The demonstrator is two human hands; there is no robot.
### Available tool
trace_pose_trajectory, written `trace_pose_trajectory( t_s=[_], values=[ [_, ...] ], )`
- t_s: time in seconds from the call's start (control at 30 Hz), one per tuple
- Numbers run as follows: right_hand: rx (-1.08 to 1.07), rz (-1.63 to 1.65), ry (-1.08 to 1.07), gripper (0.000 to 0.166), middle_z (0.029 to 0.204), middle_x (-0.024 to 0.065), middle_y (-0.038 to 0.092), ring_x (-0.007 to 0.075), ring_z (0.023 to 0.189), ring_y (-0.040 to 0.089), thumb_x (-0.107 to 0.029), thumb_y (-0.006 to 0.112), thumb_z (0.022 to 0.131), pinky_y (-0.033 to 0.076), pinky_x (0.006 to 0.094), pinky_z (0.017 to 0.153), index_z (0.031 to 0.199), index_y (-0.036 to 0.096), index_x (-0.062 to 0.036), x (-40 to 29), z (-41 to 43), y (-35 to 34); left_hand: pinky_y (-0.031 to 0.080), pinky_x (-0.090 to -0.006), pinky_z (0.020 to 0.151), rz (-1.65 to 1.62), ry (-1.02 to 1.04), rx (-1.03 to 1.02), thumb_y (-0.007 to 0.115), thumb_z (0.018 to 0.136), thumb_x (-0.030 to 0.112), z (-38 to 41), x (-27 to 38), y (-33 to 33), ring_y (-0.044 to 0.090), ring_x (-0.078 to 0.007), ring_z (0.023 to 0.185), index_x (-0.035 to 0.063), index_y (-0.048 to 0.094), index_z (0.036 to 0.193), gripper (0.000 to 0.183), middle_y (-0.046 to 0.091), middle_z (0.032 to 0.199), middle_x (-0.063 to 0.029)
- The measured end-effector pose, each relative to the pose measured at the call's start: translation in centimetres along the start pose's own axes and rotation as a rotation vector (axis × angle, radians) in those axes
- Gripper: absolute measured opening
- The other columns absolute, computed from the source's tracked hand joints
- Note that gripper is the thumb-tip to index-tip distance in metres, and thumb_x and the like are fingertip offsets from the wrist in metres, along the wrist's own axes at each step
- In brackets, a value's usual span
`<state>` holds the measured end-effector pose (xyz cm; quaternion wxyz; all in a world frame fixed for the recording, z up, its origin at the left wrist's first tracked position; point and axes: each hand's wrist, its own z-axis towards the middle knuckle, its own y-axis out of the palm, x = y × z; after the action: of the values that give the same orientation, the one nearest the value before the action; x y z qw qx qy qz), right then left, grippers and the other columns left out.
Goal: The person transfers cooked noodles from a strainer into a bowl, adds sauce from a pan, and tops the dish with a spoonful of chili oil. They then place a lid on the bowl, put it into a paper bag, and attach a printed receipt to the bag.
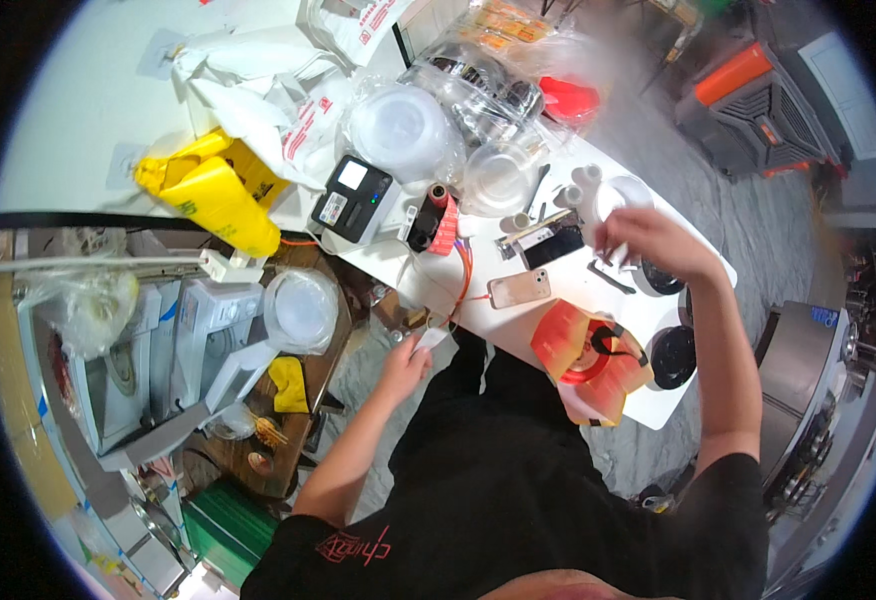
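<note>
My left hand (406, 369) is in front of the table edge, its thumb and fingers closed on a small flat white piece (430, 339), perhaps a slip or label. My right hand (637, 238) is blurred above the white table, its fingers bent beside a white round container (622, 196). Something white shows below those fingers, but I cannot tell whether they grip it. Left of it lie a dark-screened device (556, 246) and a phone in a pinkish case (519, 289) with an orange cable attached. Nearer me stands an open red and yellow paper bag (592, 364) with black handles.
A black and white label printer (354, 199) and a red sticker roll (445, 225) stand at the left. Behind are clear plastic containers (404, 127) in film and a yellow bag (220, 195). Black round lids or bowls (673, 357) lie along the right edge.
</note>
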<state>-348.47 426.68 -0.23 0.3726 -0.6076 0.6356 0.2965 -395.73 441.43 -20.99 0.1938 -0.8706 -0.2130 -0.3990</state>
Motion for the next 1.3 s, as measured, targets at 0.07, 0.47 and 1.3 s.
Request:
trace_pose_trajectory(
  t_s=[0.07,0.47,1.3],
  values=[
    [0.206,0.001,-0.134,0.024,0.104,0.0061,0.073,0.0144,0.098,0.07,-0.019,0.055,0.107,0.056,0.0317,0.089,0.112,0.071,-0.0015,-0.5,7.2,-3.0,0.052,-0.03,0.06,-0.034,-0.06,0.006,0.057,0.11,0.015,-0.8,-1.9,-2.2,0.062,-0.0109,0.065,0.0046,0.065,0.127,0.021,0.066,0.084,-0.0017],
    [0.751,-1.158,-0.156,0.029,0.119,0.0258,0.075,0.0429,0.115,0.071,-0.011,0.058,0.094,0.056,0.0496,0.099,0.114,0.074,0.003,2.8,53.4,-23.1,0.056,-0.0347,0.064,-0.042,-0.592,0.156,0.063,0.104,0.019,-12.1,-15.7,-7.9,0.071,-0.0177,0.065,-0.0011,0.069,0.124,0.029,0.071,0.083,-0.0082],
    [0.92,-1.502,0.043,0.029,0.121,0.017,0.079,0.0343,0.116,0.075,-0.024,0.059,0.101,0.059,0.049,0.095,0.117,0.08,-0.0114,8.9,61.2,-25.8,0.052,-0.0355,0.057,0.024,-0.855,0.151,0.06,0.109,0.047,-22.4,-27.8,-3.9,0.057,-0.0157,0.062,0.0067,0.065,0.134,0.048,0.063,0.084,-0.0047]
  ],
)
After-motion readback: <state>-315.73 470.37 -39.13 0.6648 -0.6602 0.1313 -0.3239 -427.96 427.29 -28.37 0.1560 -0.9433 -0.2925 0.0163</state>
